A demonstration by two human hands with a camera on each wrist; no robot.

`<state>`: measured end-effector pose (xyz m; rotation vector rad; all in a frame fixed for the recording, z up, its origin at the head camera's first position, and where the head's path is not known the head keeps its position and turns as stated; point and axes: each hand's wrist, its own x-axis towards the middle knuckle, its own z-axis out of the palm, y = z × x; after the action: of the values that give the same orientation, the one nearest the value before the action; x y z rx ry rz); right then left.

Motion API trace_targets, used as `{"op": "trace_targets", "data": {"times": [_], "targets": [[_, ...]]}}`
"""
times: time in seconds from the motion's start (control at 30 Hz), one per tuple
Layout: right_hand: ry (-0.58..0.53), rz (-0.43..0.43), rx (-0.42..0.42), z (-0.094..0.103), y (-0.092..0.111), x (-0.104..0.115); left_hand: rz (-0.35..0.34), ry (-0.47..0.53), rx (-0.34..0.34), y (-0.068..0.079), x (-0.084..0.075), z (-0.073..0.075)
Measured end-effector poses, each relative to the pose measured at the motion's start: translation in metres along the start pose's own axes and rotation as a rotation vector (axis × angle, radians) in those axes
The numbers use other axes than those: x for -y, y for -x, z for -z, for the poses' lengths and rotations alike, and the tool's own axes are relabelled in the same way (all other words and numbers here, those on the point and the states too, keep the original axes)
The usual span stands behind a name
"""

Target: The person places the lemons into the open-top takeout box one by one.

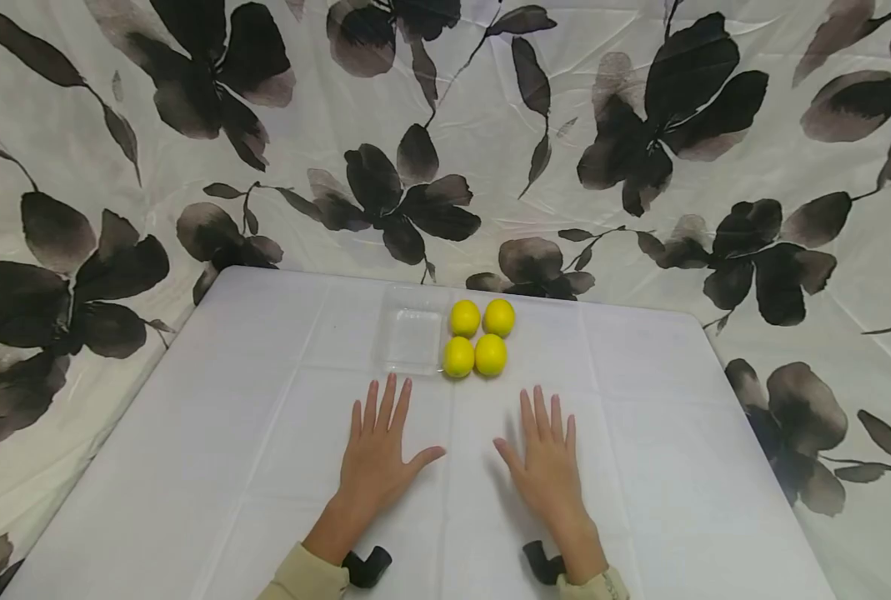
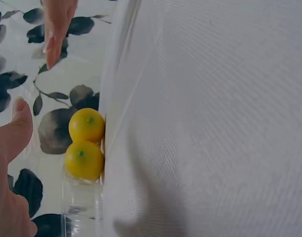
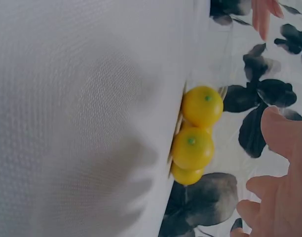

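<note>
In the head view my left hand is held palm down with fingers straight and spread, its fingertips just short of a clear plastic tray. My right hand is stretched flat in the same way to the right, touching no object. Several yellow lemons sit in a two-by-two cluster against the tray's right side, ahead of the gap between the hands. The left wrist view shows two lemons beside the tray. From the right wrist, lemons appear past the thumb.
A white cloth covers the table. Behind and beside it hangs a pale sheet with dark flower prints, close to the table's far edge. A black strap-like piece sits at the left wrist, and another black piece at the right.
</note>
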<state>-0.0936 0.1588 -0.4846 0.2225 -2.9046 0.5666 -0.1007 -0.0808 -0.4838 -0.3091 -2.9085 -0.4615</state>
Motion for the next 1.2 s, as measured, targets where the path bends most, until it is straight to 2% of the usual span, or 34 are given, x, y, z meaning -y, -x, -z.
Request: {"op": "trace_targets", "data": {"times": [0.2, 0.3, 0.5, 0.6, 0.77, 0.9, 1.1, 1.2], "targets": [[-0.040, 0.005, -0.038, 0.002, -0.008, -0.002, -0.016, 0.034, -0.037, -0.005, 0.004, 0.000], [-0.066, 0.007, -0.040, 0.003, -0.015, -0.004, -0.008, 0.068, -0.033, -0.011, 0.008, 0.001], [-0.166, -0.005, -0.041, 0.005, -0.031, -0.009, 0.049, 0.247, 0.039, -0.033, 0.016, 0.009], [-0.232, -0.004, -0.064, 0.005, -0.038, -0.011, 0.057, 0.326, 0.032, -0.043, 0.020, 0.015], [-0.276, 0.034, -0.123, 0.003, -0.049, -0.012, 0.071, 0.369, 0.010, -0.052, 0.028, 0.020], [-0.311, 0.073, -0.159, 0.002, -0.057, -0.012, 0.137, 0.443, -0.008, -0.059, 0.035, 0.016], [-0.404, 0.107, -0.165, -0.005, -0.074, -0.020, 0.283, 0.699, -0.034, -0.075, 0.049, 0.006], [-0.482, 0.131, -0.137, -0.006, -0.082, -0.023, 0.335, 0.778, -0.026, -0.081, 0.055, 0.005]]}}
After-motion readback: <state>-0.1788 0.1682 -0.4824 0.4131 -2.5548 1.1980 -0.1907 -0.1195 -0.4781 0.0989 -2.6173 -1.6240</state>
